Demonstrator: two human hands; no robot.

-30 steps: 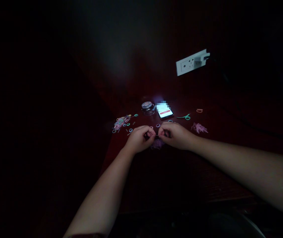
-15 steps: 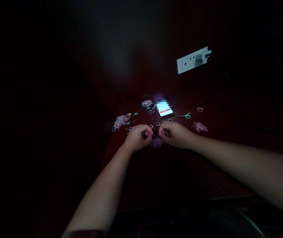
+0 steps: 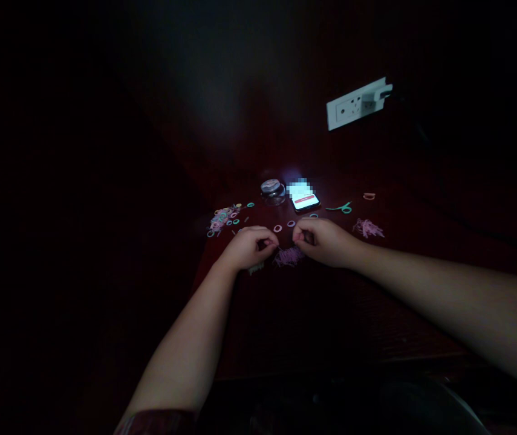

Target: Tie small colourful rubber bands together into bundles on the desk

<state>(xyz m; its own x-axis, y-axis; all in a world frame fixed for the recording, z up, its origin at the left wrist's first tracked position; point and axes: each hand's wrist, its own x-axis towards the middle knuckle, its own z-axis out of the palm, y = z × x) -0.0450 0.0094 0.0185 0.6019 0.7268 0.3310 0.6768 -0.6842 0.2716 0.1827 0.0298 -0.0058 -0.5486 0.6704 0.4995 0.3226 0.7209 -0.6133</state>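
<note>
My left hand (image 3: 251, 248) is closed in a pinch above the dark red table, at the left of a purple heap of small strips (image 3: 288, 256). Facing it from the right, my right hand (image 3: 321, 241) has its fingers curled together near the same heap. Anything between the fingertips of either hand is too small and dark to make out. A pale yellowish heap (image 3: 256, 267) shows just under my left hand. Beyond the hands lie a pink ring (image 3: 277, 228) and a purple ring (image 3: 291, 223).
Left is a mixed heap of coloured rings and strips (image 3: 222, 219). A lidded jar (image 3: 273, 191) and a lit phone (image 3: 304, 198) stand behind. Rightward lie a green looped band (image 3: 345, 208), an orange band (image 3: 369, 196) and a pink heap (image 3: 369, 228). A socket (image 3: 358, 104) is on the wall.
My hands have drawn slightly apart, showing more of the purple heap. The yellowish heap has come into view below my left hand. The view has shifted a little.
</note>
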